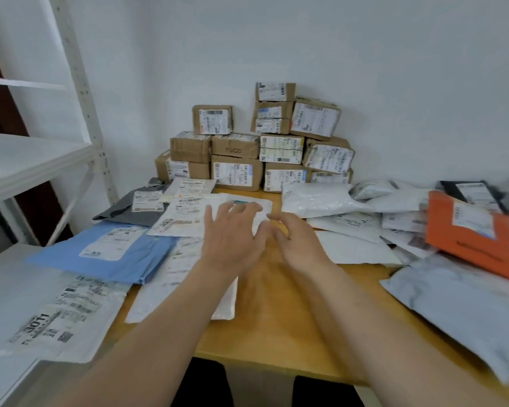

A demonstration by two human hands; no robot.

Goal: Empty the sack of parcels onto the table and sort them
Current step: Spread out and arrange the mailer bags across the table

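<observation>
Both my hands hover over the middle of the wooden table (276, 333). My left hand (232, 233) has its fingers spread above a white mailer (188, 212) with labels. Just to its right, my right hand (299, 239) has loosely bent fingers and holds nothing. Flat mailers lie on the left: a blue one (106, 254), a grey one (130, 210) and a white one (62, 318) at the near left. More white mailers (321, 201), an orange mailer (476, 233) and a pale grey bag (459, 304) lie on the right. No sack is in view.
Several brown cardboard boxes (259, 148) with labels are stacked against the back wall. A white metal shelf rack (80, 92) stands at the left, its shelf (27, 163) jutting toward the table. Bare wood shows at the table's near middle.
</observation>
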